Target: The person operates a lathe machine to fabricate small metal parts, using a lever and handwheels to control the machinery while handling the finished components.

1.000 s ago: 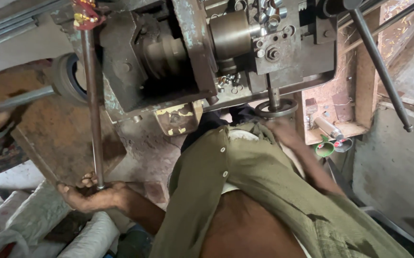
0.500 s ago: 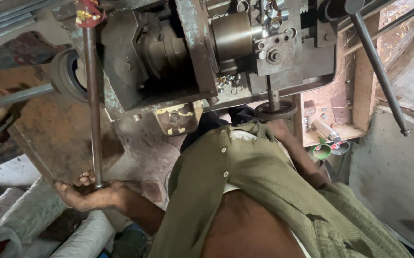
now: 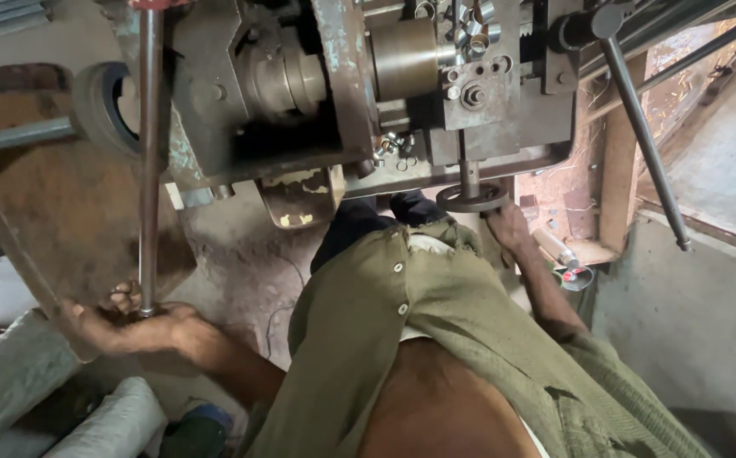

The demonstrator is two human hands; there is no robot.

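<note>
I look down my green shirt (image 3: 436, 322) at a worn metal lathe (image 3: 359, 93). My left hand (image 3: 126, 322) is cupped under the bottom end of a long steel lever rod (image 3: 149, 161), fingers curled round its tip. My right hand (image 3: 508, 227) grips the edge of a small round handwheel (image 3: 472, 198) hanging below the machine's carriage. The dark cylindrical chuck (image 3: 406, 58) sits above, with several small metal rings (image 3: 461, 25) piled beside it.
A second long rod (image 3: 643, 140) slants down at the right beside a concrete ledge (image 3: 707, 314). A rusty sheet (image 3: 62, 220) leans at the left. White sacks (image 3: 54, 399) lie at the lower left. A small can (image 3: 554, 248) rests near the right wall.
The view has shifted slightly left and down. My left hand stays at the rod's lower end and my right hand stays at the handwheel.
</note>
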